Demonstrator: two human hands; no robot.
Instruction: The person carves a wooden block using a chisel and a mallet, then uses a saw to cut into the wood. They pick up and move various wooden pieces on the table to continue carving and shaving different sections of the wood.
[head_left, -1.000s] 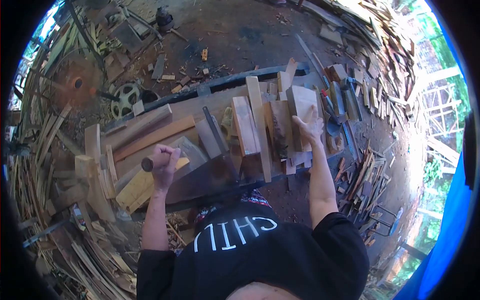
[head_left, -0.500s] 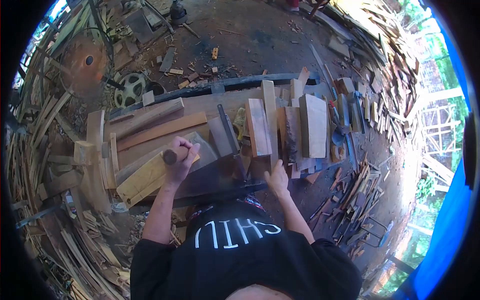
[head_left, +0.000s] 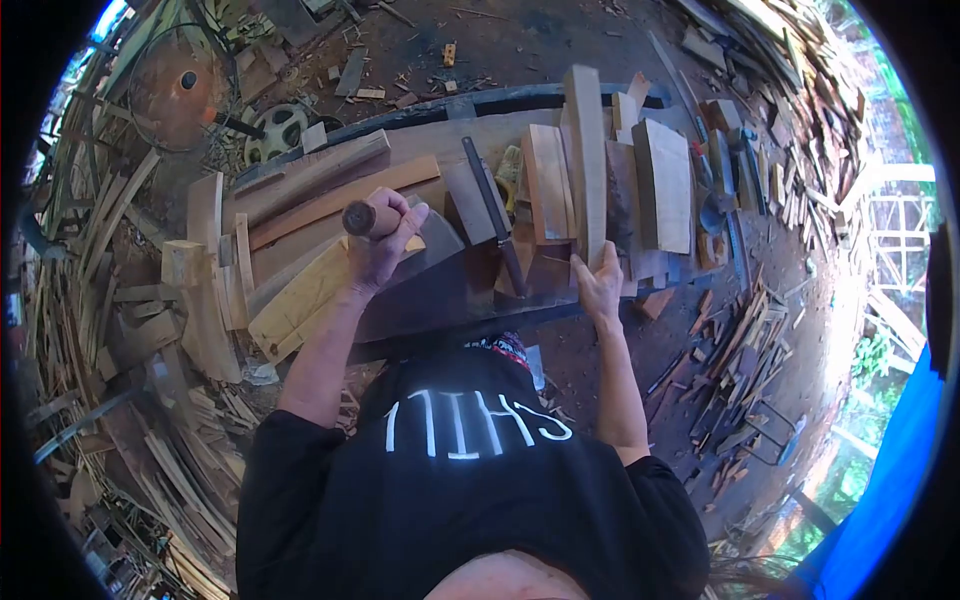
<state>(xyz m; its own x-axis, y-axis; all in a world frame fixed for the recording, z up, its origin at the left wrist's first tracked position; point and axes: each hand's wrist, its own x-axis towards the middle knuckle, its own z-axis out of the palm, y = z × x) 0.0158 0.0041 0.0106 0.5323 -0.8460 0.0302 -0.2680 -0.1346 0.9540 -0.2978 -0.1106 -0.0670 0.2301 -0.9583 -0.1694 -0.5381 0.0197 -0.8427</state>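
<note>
Your left grip (head_left: 385, 255) is wrapped around a brown, round-ended handle (head_left: 368, 219), above a yellowish wood block (head_left: 300, 310) on the left part of the worktop (head_left: 435, 138); what the handle joins is hidden beneath your fist. Your right grip (head_left: 600, 288) is closed on the near end of a long pale wooden bar (head_left: 588, 160), which points away from you over the worktop. Just left of that bar is a reddish-brown block (head_left: 546, 185); farther right lies a broad pale block (head_left: 664, 190). A narrow dark strip (head_left: 481, 190) lies between your two grips.
</note>
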